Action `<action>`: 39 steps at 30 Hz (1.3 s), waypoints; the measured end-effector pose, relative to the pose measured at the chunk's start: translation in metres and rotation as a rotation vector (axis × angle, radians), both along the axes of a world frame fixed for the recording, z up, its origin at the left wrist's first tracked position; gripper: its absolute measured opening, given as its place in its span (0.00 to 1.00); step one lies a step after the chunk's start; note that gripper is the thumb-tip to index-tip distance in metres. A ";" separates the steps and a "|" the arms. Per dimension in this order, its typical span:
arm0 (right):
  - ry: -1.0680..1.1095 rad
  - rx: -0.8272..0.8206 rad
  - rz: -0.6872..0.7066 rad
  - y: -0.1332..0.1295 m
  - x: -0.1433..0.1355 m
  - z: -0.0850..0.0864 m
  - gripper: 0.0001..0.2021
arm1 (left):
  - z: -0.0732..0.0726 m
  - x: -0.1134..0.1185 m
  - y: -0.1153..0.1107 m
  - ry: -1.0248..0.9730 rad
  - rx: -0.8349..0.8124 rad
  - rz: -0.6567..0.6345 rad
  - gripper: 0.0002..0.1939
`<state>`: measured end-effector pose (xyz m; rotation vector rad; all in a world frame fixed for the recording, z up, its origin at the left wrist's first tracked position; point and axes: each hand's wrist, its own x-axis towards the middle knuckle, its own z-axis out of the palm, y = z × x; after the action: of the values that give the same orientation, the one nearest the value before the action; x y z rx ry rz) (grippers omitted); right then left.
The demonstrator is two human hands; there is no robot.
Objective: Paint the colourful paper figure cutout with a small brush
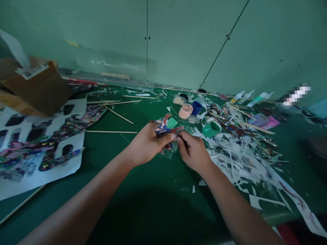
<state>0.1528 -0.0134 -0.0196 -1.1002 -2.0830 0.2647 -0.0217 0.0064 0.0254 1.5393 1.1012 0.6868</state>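
Your left hand [146, 144] has a snug grip on a small bunch of painted paper bits [163, 128], blue, red and green, up over the middle of the bench [143, 194]. Thumb's laid along the near side, which I'd guess keeps the loose bits from fanning out. Your right hand [195, 153] is curled in close against their right side, but I can't tell if that grip is pinching their edge or something dark (your own fingers hide it).

Holding the bits above that bare patch probably keeps them out of the paper scraps [235, 163] heaped on the right.

Containers: just past your hands there's a pink jar [185, 111] with pale pink stuff near the top, a blue jar [196, 108] just beside it, and a clear tub [179, 99] of pale grains farther back. The green jar [211, 129] sits nearer, open, green inside, right by the scraps. All four look placed for an easy reach. Far left, the cardboard box [38, 92] has its flaps up, and I can't see what's in it.
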 end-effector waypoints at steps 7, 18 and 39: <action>0.055 0.099 -0.064 -0.002 -0.006 -0.001 0.05 | -0.012 0.002 0.000 -0.099 0.081 0.104 0.18; 0.459 -0.235 -0.095 0.007 0.001 0.000 0.13 | -0.017 0.004 0.002 -0.175 0.150 0.166 0.12; 0.601 -0.427 0.143 0.007 0.003 0.004 0.15 | -0.011 0.007 -0.001 -0.268 -0.027 0.077 0.11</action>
<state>0.1553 -0.0067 -0.0155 -0.9490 -1.5910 1.0154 -0.0149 0.0051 0.0142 1.3419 0.9664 0.8991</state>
